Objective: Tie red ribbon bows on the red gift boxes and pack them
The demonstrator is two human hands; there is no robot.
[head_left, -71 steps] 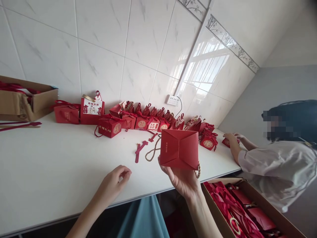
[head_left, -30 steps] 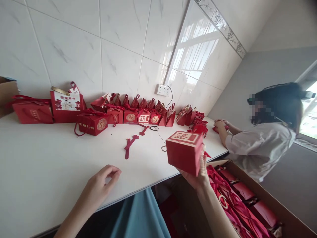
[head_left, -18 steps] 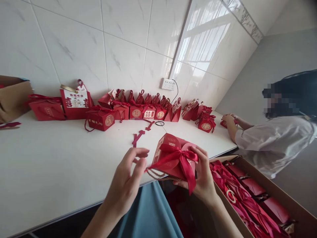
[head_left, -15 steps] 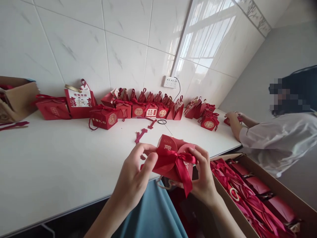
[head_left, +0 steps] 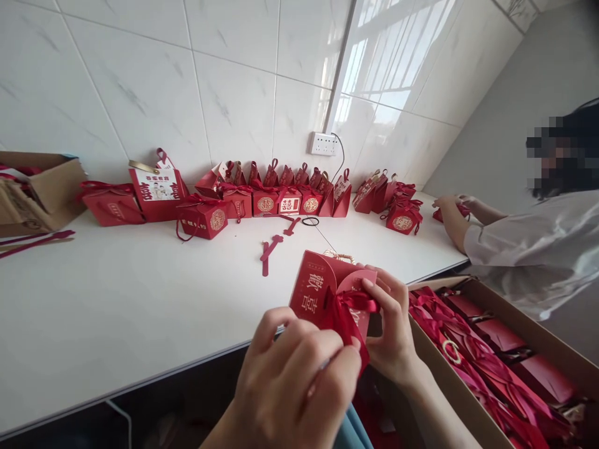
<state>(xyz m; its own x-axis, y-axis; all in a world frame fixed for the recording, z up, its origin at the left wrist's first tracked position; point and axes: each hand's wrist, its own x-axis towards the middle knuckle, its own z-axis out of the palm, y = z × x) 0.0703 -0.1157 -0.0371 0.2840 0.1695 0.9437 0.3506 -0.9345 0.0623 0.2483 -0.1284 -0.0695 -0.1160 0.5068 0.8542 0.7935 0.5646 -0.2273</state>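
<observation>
I hold a red gift box (head_left: 314,289) with gold characters over the front edge of the white table (head_left: 116,312). My right hand (head_left: 393,330) grips the box's right side, thumb on its flap. My left hand (head_left: 294,386) is closed in a pinch on the box's red ribbon (head_left: 349,318), close to the camera. A beaded handle (head_left: 337,254) shows behind the box.
A row of red gift boxes (head_left: 262,199) lines the tiled wall. Loose red tags (head_left: 270,249) and a black hair tie (head_left: 309,221) lie mid-table. Cardboard boxes sit at far left (head_left: 42,193) and lower right (head_left: 510,368), the latter holding red packages. Another person (head_left: 538,243) works at the right end.
My right hand turned the box over so its bow faces me. My left hand came off the table, took the ribbon and has pulled it toward me.
</observation>
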